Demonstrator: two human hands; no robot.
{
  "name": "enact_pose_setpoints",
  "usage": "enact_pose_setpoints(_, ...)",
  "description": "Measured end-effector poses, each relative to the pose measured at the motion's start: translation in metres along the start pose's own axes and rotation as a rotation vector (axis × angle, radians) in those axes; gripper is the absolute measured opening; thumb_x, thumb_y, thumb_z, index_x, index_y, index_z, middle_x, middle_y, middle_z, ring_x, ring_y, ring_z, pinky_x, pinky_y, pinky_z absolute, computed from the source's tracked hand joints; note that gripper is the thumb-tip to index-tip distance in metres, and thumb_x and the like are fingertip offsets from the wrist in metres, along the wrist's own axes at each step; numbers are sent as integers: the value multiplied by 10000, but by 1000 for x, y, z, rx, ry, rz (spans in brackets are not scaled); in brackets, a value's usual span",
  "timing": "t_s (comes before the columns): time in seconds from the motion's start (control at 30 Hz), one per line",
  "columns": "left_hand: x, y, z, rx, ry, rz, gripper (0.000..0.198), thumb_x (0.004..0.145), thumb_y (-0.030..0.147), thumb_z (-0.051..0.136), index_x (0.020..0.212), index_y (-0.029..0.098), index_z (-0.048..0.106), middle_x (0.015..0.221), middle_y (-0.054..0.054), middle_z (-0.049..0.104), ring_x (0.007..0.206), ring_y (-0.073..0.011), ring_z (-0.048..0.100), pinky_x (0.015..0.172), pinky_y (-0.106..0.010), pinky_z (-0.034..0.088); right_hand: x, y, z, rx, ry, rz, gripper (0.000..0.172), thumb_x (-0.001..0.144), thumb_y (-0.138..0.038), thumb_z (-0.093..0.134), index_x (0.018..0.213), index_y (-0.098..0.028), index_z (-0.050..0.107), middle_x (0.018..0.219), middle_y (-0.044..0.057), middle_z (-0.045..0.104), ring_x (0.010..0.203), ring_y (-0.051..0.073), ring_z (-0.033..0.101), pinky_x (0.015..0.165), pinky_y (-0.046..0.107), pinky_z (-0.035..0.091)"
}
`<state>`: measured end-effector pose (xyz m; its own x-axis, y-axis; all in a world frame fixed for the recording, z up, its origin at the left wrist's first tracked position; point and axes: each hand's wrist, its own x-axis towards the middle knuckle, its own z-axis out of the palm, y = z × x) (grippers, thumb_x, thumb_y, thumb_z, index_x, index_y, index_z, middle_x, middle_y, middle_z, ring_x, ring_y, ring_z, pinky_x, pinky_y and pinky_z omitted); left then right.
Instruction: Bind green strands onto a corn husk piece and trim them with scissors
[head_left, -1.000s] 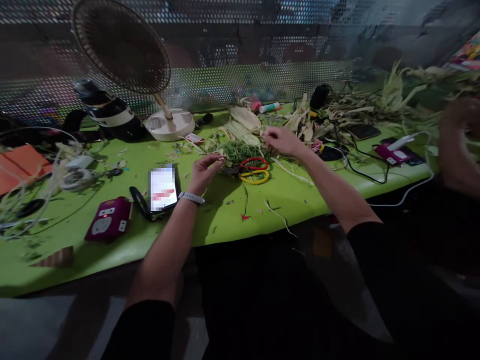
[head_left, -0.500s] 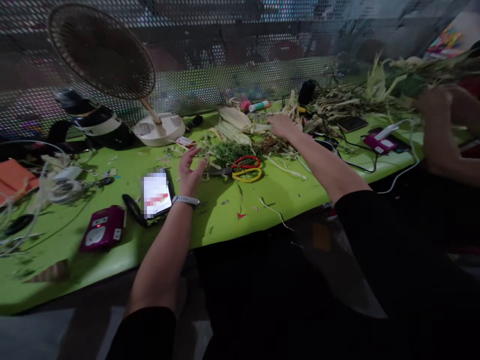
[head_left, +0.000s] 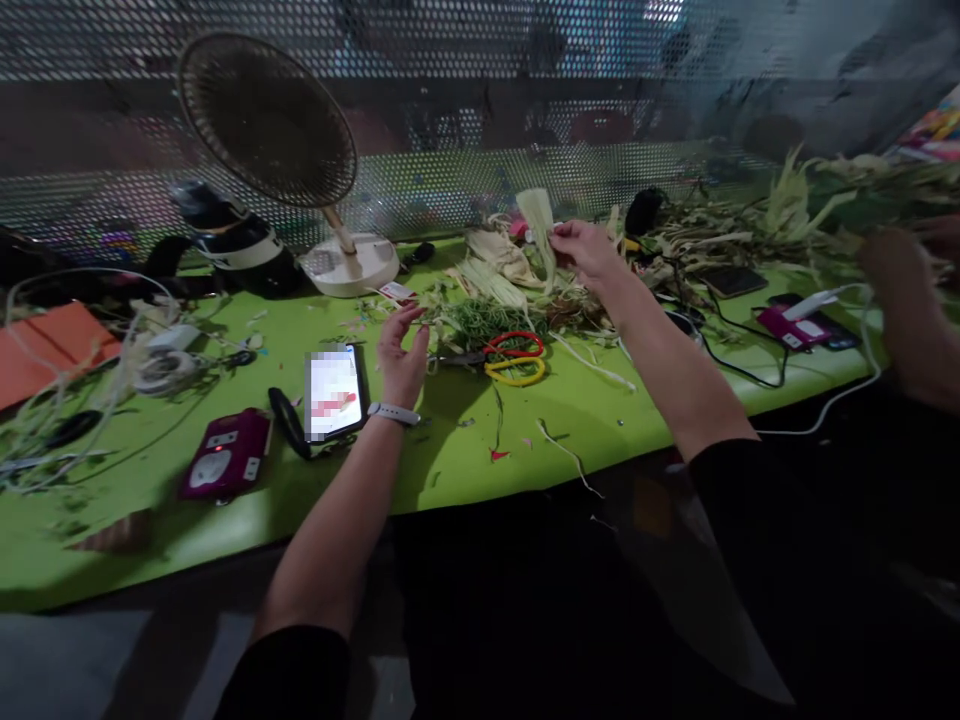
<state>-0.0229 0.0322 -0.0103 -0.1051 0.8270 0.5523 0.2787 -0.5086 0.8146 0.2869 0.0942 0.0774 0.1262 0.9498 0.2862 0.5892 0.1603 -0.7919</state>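
Note:
A pale green corn husk is pinched upright between the thumb and fingers of my right hand. Below it more dried husks lie beside a small pile of green plant strands. Scissors with one red and one yellow handle rest in front of that pile. My left hand, with a pale band on the wrist, hovers left of the scissors' blades; its fingers are loosely bent, apart from the thumb, with nothing visible in them. Close to that wrist lies a phone with a lit screen.
A fan and a dark bottle stand at the back left. Purple devices, cables and an orange sheet lie on the green table. At right, another person's hand is near heaped husks.
My right hand has lifted a corn husk up from the pile and now holds it upright. My left hand stays near the scissors. The whole view has shifted slightly.

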Motion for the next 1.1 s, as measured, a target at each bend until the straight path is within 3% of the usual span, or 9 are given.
enact_pose_setpoints(0.07,-3,7,2,-112,-24,-102,276,826,344,647,1061,200,673,1184,-85,688,1110,-207,640,969,-354,492,-15,-10,12,293,-115,30,226,924,-381,535,1015,-180,584,866,49,678,772,160,647,738,330,551)
enact_pose_setpoints(0.17,-7,21,5,-233,-100,-229,327,805,436,677,1022,192,701,1090,-84,728,1003,-197,671,903,-333,512,-44,-21,33,535,-225,65,268,814,-410,684,952,-203,584,786,5,661,691,133,633,687,309,559)
enact_pose_setpoints(0.27,-8,34,9,-345,-165,-320,402,767,533,699,980,193,710,1073,-84,732,1026,-190,666,890,-311,513,-74,-31,53,645,-313,80,345,690,-361,789,948,-210,616,760,-11,672,692,130,635,686,298,562)
enact_pose_setpoints(0.37,-6,44,13,-467,-248,-463,436,732,589,710,916,193,696,961,-65,732,905,-170,684,786,-296,542,-97,-37,66,666,-406,109,347,616,-338,824,881,-199,648,739,-9,681,674,130,625,661,289,553)
enact_pose_setpoints(0.47,-4,52,17,-501,-231,-424,396,691,539,769,844,183,686,820,-19,705,722,-115,638,708,-262,539,-108,-42,70,634,-472,111,318,608,-360,820,816,-189,652,747,-6,680,664,124,612,632,269,532)
enact_pose_setpoints(0.53,-5,56,20,-501,-294,-412,380,675,514,790,784,168,679,727,-2,668,636,-96,589,638,-243,517,-111,-45,70,633,-506,120,312,648,-427,788,774,-188,631,704,-12,654,628,118,588,600,262,513)
enact_pose_setpoints(0.67,-10,61,23,-508,-407,-385,385,679,514,791,743,153,674,651,7,618,570,-78,521,568,-227,468,-111,-48,69,578,-404,48,369,649,-504,782,715,-198,588,604,-41,562,527,89,464,496,232,412)
enact_pose_setpoints(0.83,-15,60,22,-513,-379,-313,405,673,548,786,763,172,667,669,8,607,591,-85,509,567,-227,441,-114,-47,68,507,-269,-140,346,706,-533,730,744,-212,608,659,-29,570,609,114,496,583,265,442)
enact_pose_setpoints(1.1,-20,62,25,-487,-306,-246,401,721,570,740,741,193,605,669,17,540,596,-90,462,555,-233,392,-124,-49,68,534,-357,-115,346,738,-537,711,822,-227,585,736,-10,604,641,129,551,612,287,483)
